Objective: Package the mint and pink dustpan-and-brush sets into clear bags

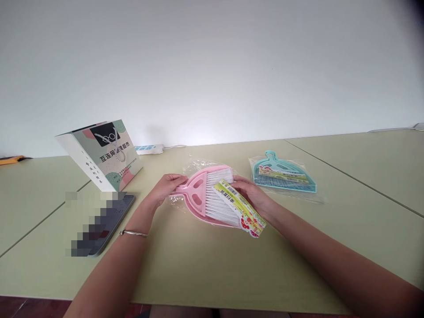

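A pink dustpan (191,180) with a white-bristled brush (218,205) nested in it is held just above the table. Clear plastic wrap (198,163) shows around its edges. My left hand (166,187) is closed around the handle end. At the bristle end, my right hand (250,192) grips a yellow-green printed label card (240,207), which lies slanted across the bristles and sticks out past the pan's edge. Some right fingers are hidden behind the card. Beyond my right hand lies a teal dustpan set (281,170) in clear wrap, with a similar label.
A printed paper bag (115,154) with rope handles stands at the left, with a phone (115,221), partly pixelated, in front of it. A white power strip (149,149) sits by the wall. An orange-and-black object (11,160) lies at the far left. Seams cross the pale green table (198,274).
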Action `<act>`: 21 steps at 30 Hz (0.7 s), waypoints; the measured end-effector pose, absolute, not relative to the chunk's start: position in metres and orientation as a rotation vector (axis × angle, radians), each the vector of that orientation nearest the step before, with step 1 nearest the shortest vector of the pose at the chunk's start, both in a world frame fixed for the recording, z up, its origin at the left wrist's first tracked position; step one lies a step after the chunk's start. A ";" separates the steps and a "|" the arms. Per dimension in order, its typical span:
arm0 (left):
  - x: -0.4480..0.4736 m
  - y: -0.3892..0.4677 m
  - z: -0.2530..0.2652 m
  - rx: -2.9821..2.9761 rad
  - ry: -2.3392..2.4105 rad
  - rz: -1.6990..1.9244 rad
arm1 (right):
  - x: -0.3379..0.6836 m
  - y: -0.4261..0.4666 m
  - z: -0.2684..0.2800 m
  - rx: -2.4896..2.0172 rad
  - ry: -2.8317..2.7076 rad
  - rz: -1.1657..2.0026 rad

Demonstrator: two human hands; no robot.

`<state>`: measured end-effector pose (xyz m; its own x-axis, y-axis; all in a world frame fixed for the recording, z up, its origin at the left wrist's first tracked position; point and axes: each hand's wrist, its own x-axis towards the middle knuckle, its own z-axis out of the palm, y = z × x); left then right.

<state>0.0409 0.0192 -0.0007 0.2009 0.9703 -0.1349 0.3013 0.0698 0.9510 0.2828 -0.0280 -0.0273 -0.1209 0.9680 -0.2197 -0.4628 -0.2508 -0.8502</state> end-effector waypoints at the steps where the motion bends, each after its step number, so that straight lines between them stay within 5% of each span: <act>1: 0.042 0.020 -0.002 1.433 1.312 0.857 | 0.283 -0.027 -0.028 -0.971 -0.740 1.610; 6: 0.011 0.038 -0.011 1.291 1.741 1.292 | 0.299 -0.018 -0.027 -1.039 -0.829 1.313; 15: -0.002 0.036 -0.017 1.510 2.226 1.368 | 0.344 -0.012 -0.026 -1.281 -1.250 -0.051; 21: 0.037 0.014 -0.007 1.940 1.865 1.726 | 0.344 -0.012 -0.009 -0.907 -0.826 0.229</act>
<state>0.0365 0.0135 -0.0068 -0.2624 0.6776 0.6870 0.7375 -0.3183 0.5956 0.3439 -0.0120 -0.0095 0.6778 0.5028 0.5364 0.1542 0.6162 -0.7724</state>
